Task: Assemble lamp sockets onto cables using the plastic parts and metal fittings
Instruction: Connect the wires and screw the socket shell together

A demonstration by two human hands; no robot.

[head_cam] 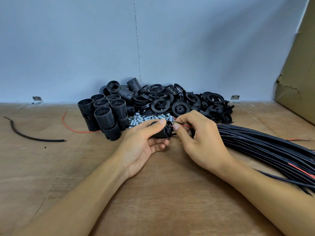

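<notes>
My left hand grips a black threaded lamp socket lying on its side, its open end facing right. My right hand pinches the thin red and black wires of a cable right at that end of the socket. A bundle of black cables runs off to the right from under my right hand. Behind my hands lie a pile of small silver metal fittings, upright black socket bodies and a heap of black plastic rings and caps.
The brown table carries a loose black cable piece at the far left and a stray red wire. A blue-grey wall closes the back. A cardboard panel leans at the right.
</notes>
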